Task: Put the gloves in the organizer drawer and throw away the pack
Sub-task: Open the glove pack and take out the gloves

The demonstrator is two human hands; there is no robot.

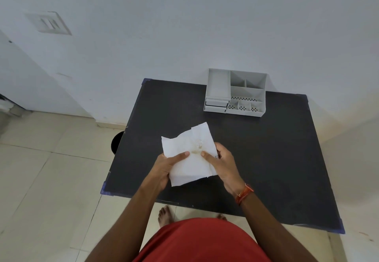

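Both hands closed on white pack (189, 157), held above black table (276, 159): left hand (164, 169) grips left edge, right hand (222, 165) grips right edge, thumbs on top. Step: likely opening pack; gloves not visible. Next: pull gloves out. Grey organizer (235, 93) beyond right hand, small drawers (216, 105) at its front left. Dark bin (117, 141) left of left hand, mostly hidden by table.

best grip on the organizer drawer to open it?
Probably the top edge of the drawer front, from the person's side: it sits at the organizer's lower left facing them, seemingly slightly ajar. No handle is discernible. Both hands hold the pack.
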